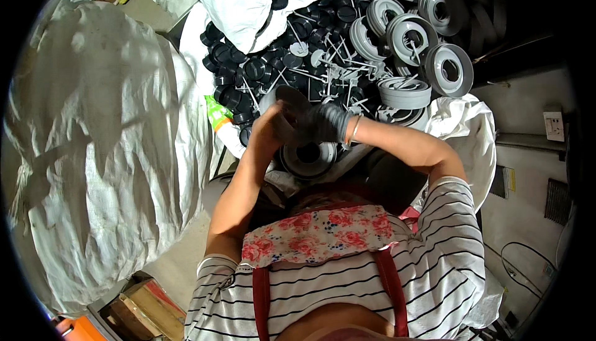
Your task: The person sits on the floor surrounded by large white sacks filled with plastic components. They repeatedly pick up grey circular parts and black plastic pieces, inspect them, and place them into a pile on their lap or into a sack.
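Observation:
My left hand [275, 124], bare, grips a round grey plastic part [291, 101] in front of me; motion blur hides the exact grasp. Against that part, from the other side, is my right hand [331, 122] in a dark glove, its fingers blurred, so what they hold cannot be told. Just below both hands lies a grey flanged plastic ring [308, 159]. Beyond them spreads a heap of black round plastic caps [254, 68], mixed with light grey stemmed plastic pieces [328, 73]. Grey plastic rings [412, 39] are piled at the heap's right.
A large white woven sack [107, 155] fills the left side. Another white sack [233, 1] overhangs the heap, and one more [470, 141] stands by my right elbow. Cardboard boxes [149, 310] lie at lower left. A wall socket [553, 126] is at far right.

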`<state>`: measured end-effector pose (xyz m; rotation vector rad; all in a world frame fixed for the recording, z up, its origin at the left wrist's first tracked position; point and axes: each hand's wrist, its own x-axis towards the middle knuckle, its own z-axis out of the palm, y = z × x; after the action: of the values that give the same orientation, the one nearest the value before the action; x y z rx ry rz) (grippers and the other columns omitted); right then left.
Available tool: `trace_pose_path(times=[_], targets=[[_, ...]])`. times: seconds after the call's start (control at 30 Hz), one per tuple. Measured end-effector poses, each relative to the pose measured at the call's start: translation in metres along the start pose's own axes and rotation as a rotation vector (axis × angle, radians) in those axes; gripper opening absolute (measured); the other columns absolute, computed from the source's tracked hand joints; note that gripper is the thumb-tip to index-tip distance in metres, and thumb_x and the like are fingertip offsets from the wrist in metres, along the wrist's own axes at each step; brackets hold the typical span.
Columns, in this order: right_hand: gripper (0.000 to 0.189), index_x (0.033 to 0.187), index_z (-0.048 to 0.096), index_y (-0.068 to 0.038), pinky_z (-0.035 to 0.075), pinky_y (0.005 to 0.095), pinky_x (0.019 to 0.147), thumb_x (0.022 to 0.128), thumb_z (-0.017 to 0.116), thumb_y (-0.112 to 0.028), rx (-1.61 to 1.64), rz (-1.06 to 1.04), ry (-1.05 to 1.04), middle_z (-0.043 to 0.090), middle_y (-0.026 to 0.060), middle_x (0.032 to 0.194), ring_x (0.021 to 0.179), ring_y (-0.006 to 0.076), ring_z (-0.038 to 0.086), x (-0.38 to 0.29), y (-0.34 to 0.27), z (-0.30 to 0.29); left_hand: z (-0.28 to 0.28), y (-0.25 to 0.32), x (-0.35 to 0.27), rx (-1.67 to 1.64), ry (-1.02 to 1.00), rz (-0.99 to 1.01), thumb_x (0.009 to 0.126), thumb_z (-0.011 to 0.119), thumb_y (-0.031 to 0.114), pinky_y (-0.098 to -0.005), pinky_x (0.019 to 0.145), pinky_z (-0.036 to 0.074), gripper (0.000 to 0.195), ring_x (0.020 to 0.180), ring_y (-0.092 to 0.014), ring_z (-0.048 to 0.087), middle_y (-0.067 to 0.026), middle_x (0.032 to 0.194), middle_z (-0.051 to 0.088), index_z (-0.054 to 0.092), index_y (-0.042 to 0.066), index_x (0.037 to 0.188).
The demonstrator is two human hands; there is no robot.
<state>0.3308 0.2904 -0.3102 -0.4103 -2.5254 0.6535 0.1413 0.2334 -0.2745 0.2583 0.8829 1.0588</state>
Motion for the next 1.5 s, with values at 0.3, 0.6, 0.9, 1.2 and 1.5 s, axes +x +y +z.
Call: trace_pose_path(times=[0.3,0.6,0.9,1.2,1.5], targets=[[0.031,0.104,0.065,0.005,0.051,0.042,0.082,0.082,0.052,-0.012,-0.591,0.959,-0.244,0.066,0.0219,0.105,0.096,0.0353,0.065,0.009,0.16,0.005,0.016,0.032,-0.003,0.243,0.286,0.248,0.077,0.075,0.027,-0.028,0.072,0.044,0.038,0.08,-0.016,0.058,-0.0051,0.089,0.063,0.062,0.002,0.103],[0.03,0.098,0.066,-0.002,0.051,0.0409,0.083,0.075,0.06,-0.021,-0.241,0.458,-0.23,0.066,0.0213,0.096,0.09,0.0373,0.063,0.048,0.057,-0.055,0.016,0.028,-0.004,0.331,0.164,0.413,0.083,0.067,0.012,-0.0296,0.082,0.045,0.036,0.089,-0.016,0.059,-0.0058,0.099,0.062,0.056,0.0,0.116],[0.033,0.084,0.065,-0.008,0.052,0.0369,0.071,0.073,0.067,-0.039,0.093,0.321,0.211,0.064,0.0188,0.083,0.084,0.0315,0.063,0.051,-0.041,-0.076,0.046,0.025,-0.031,0.176,-0.205,0.227,0.089,0.06,0.025,-0.0323,0.091,0.043,0.046,0.102,-0.02,0.058,-0.0117,0.114,0.06,0.052,-0.004,0.123],[0.025,0.086,0.06,-0.009,0.048,0.0411,0.08,0.073,0.072,-0.027,-0.099,0.274,0.145,0.06,0.0136,0.088,0.087,0.0334,0.059,0.034,-0.063,-0.071,0.033,0.019,-0.043,0.315,-0.174,0.258,0.084,0.067,0.025,-0.0365,0.092,0.045,0.051,0.104,-0.022,0.058,-0.0115,0.116,0.06,0.051,-0.003,0.124],[0.07,0.118,0.055,0.003,0.046,0.0436,0.088,0.065,0.076,-0.037,-0.257,0.205,0.367,0.06,0.0238,0.106,0.098,0.0374,0.059,0.033,-0.075,-0.061,0.029,0.029,-0.053,0.283,-0.084,0.242,0.085,0.067,0.019,-0.0356,0.094,0.046,0.047,0.105,-0.021,0.059,-0.0122,0.117,0.06,0.052,-0.004,0.123]])
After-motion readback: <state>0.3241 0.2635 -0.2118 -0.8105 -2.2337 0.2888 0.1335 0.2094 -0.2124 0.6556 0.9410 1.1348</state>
